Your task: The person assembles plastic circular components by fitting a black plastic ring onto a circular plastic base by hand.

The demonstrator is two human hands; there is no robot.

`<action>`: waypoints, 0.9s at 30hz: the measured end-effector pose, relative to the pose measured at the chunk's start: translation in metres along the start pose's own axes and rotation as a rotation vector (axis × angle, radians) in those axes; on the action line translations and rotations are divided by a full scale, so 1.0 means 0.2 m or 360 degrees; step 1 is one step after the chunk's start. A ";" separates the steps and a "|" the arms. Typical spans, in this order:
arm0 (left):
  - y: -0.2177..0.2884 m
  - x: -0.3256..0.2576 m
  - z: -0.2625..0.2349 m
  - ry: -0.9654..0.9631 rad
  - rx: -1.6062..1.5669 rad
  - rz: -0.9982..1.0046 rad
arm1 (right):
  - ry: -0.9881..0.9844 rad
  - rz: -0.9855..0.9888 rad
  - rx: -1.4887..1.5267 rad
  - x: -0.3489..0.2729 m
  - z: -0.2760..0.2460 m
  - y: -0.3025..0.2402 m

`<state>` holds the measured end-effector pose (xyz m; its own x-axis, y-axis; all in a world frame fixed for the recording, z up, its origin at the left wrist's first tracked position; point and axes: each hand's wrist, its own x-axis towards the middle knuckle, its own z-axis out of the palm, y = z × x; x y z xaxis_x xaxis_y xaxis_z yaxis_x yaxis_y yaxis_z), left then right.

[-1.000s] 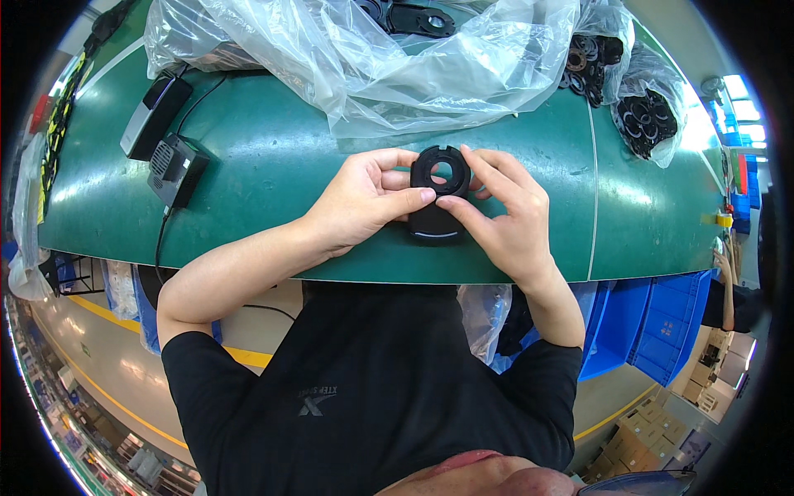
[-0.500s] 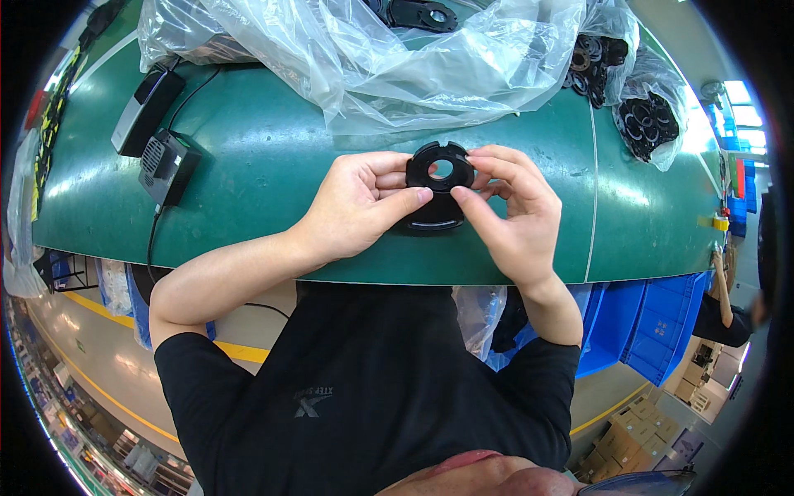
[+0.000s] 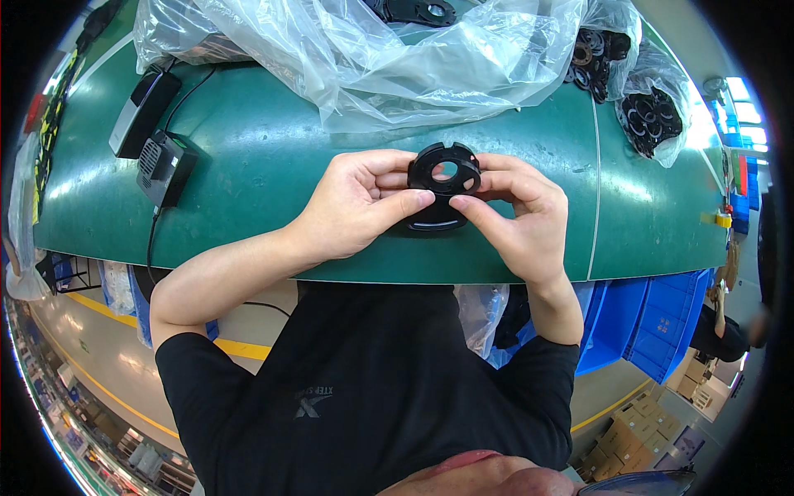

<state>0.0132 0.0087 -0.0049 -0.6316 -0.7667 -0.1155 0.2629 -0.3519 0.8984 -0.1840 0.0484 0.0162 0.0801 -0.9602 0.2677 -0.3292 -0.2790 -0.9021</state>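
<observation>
Between both hands, just above the green tabletop, is a black plastic part (image 3: 423,176) with a ring-shaped upper end, a round hole through it and a slotted lower edge. My left hand (image 3: 364,198) grips its left side, thumb on the front face and fingers behind. My right hand (image 3: 521,207) holds the right side, its thumb pressed low on the ring and its fingers at the right rim and behind. The fingertips behind the part are hidden.
A large clear plastic bag (image 3: 389,74) with black parts lies across the far side. Smaller bags of black rings (image 3: 653,120) stand at far right. A black power adapter (image 3: 165,169) with cables is at left. Blue crates (image 3: 662,322) sit below the right edge.
My right thumb has shifted slightly left and down on the part, and the right fingers have moved from the ring's upper right edge to its side. The left hand keeps its grip.
</observation>
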 end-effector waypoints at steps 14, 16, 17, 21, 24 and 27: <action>0.00 -0.02 0.01 0.0004 0.0240 0.0114 | 0.0148 -0.0499 -0.0499 -0.02 0.05 -0.04; 0.01 -0.03 0.01 0.0030 0.0233 0.0095 | 0.0204 -0.0506 -0.0521 -0.03 0.06 -0.03; 0.01 -0.03 0.02 0.0058 0.0228 0.0081 | 0.0190 -0.0455 -0.0464 -0.03 0.06 -0.02; 0.00 -0.02 0.02 0.0090 0.0142 0.0088 | 0.0364 -0.0033 0.0064 -0.04 0.10 -0.02; 0.00 -0.02 0.01 0.0094 0.0169 0.0055 | 0.0106 0.0173 0.0167 -0.01 0.06 -0.04; 0.01 -0.02 0.02 0.0077 0.0155 -0.0033 | 0.0013 0.0261 0.0186 -0.02 0.05 -0.01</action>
<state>0.0139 0.0135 -0.0005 -0.5997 -0.7855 -0.1527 0.1767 -0.3160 0.9322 -0.1734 0.0534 0.0132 0.0264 -0.9929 0.1164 -0.2257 -0.1194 -0.9669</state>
